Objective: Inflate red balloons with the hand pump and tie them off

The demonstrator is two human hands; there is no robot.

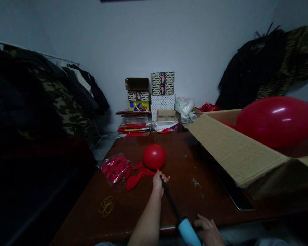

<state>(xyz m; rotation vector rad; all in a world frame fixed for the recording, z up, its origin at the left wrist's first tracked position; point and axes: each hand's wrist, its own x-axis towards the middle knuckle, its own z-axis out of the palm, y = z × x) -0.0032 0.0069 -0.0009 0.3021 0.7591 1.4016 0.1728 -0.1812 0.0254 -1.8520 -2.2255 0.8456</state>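
A small, partly inflated red balloon [154, 156] sits over the table. My left hand [158, 182] is closed around its neck at the tip of a balloon pump's black rod. The pump's light-blue barrel [188, 232] slants down to the bottom edge, where its lower end is cut off. Beside the barrel is my right hand [209, 230], fingers stretched out and apart; whether its lower part touches the pump is hidden. Limp red balloons [136, 180] lie just left of my left hand. A clear bag of red balloons [117, 168] rests farther left.
Yellow rubber bands [106, 206] lie at the table's front left. Small coloured bits [196, 183] are scattered right of centre. An open cardboard box [236, 150] holds a large red balloon [278, 121]. A dark flat device [236, 193] lies by the box. Stacked boxes [163, 102] stand behind.
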